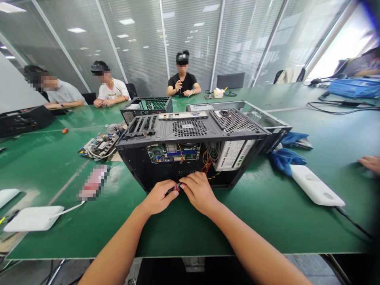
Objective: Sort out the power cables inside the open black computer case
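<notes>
Glass partition [133,47] w/ blinds is running along the rear; green worktop [166,237] is filling most of my head-cam view. Far side: person in black top [184,82] is sitting opp., two people in light tops [111,90] are sitting to the L.

Centre: I'm seeing a black PC case [163,130] standing w/ rear panel facing up, uncovered side facing the cam. Inside, motherboard [175,153] is showing at L, PSU [236,155] w/ label at R; thin coloured wires [206,158] are hanging btwn them.

Multicoloured cable bundle [177,187] is sitting just in front of the case's lower edge, mid-width. I'm holding it from both sides: L hand [160,196] is pinching its L part, thumb against curled fingers; R hand [200,193] is gripping its R part, fingers folded over. Far end is hiding; can't tell where it's going.

Around: loose circuit board [102,146] is lying L of case, pink phone [94,183] nearer. Blue gloves [286,160] are lying R of case, touching white power strip [317,186]. Another person's hand [371,163] is showing at R edge.
</notes>
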